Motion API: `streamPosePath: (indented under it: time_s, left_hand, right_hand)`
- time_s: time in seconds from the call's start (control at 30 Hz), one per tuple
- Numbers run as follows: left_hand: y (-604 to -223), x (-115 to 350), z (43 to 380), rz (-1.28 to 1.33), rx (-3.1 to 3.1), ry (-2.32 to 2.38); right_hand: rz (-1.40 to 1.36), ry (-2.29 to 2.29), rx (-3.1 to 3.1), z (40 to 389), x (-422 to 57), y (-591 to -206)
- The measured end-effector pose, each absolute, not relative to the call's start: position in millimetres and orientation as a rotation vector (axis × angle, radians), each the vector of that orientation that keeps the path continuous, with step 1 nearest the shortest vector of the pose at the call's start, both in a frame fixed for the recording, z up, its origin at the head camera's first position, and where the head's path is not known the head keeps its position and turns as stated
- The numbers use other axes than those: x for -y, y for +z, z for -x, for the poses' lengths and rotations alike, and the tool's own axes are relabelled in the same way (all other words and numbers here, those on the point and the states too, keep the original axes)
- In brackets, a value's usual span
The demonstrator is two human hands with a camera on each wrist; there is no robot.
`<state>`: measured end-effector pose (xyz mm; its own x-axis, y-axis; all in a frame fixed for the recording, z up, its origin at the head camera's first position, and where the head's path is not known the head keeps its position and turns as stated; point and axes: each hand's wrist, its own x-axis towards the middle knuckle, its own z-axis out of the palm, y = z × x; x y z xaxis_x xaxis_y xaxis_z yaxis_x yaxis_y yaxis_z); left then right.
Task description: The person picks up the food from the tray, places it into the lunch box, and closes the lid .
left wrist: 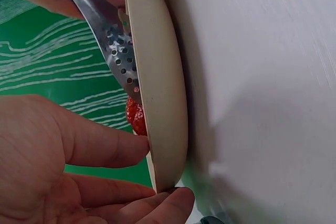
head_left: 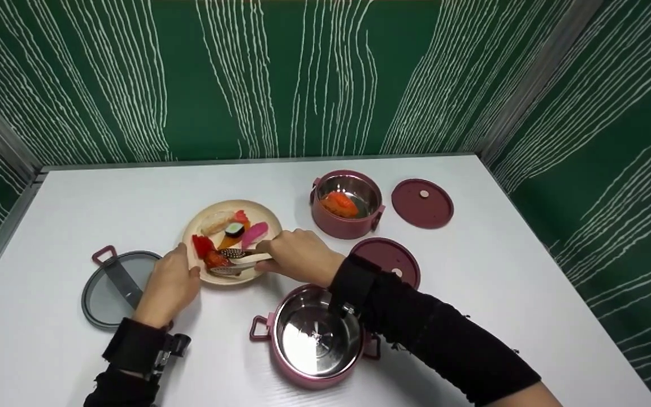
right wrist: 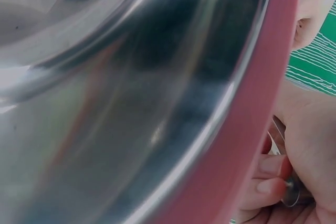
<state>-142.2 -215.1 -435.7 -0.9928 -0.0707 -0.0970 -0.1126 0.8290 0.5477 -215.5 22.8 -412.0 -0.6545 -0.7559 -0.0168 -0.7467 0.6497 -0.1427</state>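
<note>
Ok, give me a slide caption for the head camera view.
Left grip pinching a round cream plate, right grip holding perforated metal tongs at glossy red food.

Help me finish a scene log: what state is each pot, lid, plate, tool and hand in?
Near pot: upright, uncovered
Far pot: upright, uncovered, holding orange sushi
Grey lid: off, flat on table
Two maroon lids: off, flat on table
Tan plate: laden with assorted sushi
Tongs: tips at red sushi, grip unclear
Left hand: pinching plate rim
Right hand: holding tongs
</note>
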Motion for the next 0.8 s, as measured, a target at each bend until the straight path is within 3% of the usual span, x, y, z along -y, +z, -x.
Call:
streamPosePath:
  time_s: [0.8]
  left_hand:
    - [-401,171,160,-0.021,-2.968,0.865]
  right_hand:
    - [1.306,-0.384,-2.887,236,-73,-382]
